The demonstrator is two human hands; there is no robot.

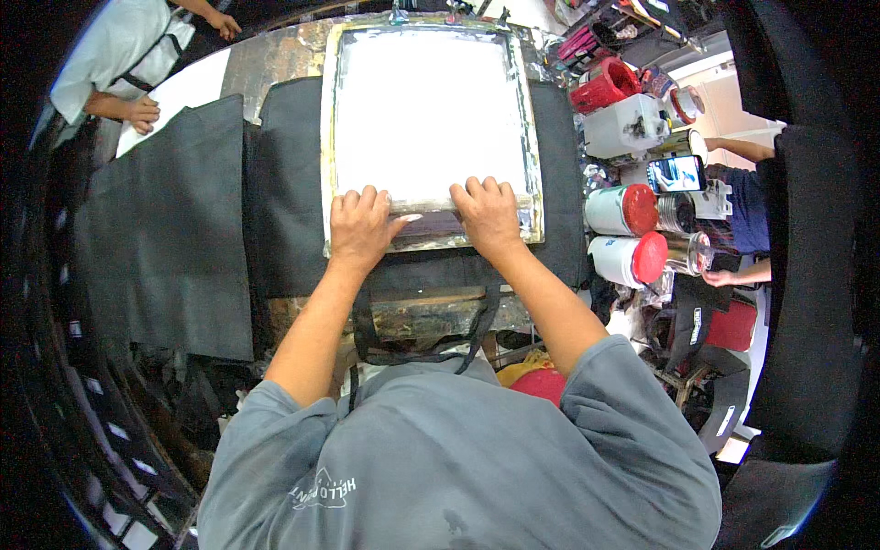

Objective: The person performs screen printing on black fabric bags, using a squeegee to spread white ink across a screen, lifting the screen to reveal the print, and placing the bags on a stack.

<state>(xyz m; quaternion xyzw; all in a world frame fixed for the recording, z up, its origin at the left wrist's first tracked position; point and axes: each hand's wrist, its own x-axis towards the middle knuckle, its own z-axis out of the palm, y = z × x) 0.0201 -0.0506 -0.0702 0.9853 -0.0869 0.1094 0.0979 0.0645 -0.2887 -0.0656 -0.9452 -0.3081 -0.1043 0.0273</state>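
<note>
A screen-printing frame [327, 137] with white mesh lies flat in front of me, over a black fabric bag [562, 137] whose handle loop hangs toward my body. Across the near end of the mesh sits a squeegee [423, 206], seen as a pale bar between my hands. My left hand [360, 227] grips its left end, fingers curled over the top and thumb pointing inward. My right hand [490, 213] is closed round the right end in the same way. The squeegee's lower edge and my fingertips' undersides are hidden.
Another black fabric bag [165, 238] lies to the left. On the right crowd several tubs, including a red-lidded tub [640, 209], a red bucket [607, 84] and a phone [676, 174]. A co-worker's hand [142, 114] rests at the far left; another person's hand [722, 278] is at right.
</note>
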